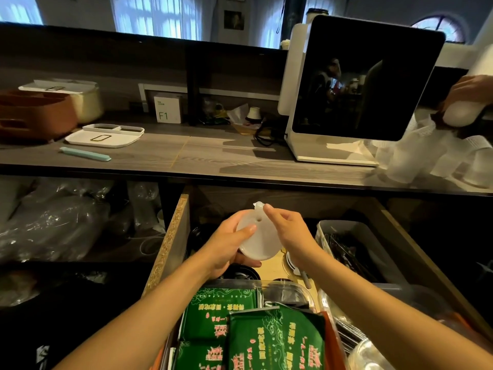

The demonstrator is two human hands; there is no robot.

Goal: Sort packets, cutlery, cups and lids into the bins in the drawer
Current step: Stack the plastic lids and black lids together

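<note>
A long bench (213, 153) runs across the far side, carrying a screen (360, 78) at the right. Below it the drawer (170, 236) stands open, with a bin (373, 252) of dark cutlery at its right and green packets (250, 329) at the near end. Above the drawer's middle, the left hand (226, 247) grips a white lid (260, 236) from the left, thumb on top. The right hand (289, 231) pinches the lid's small tab (258, 205) at the far edge.
</note>
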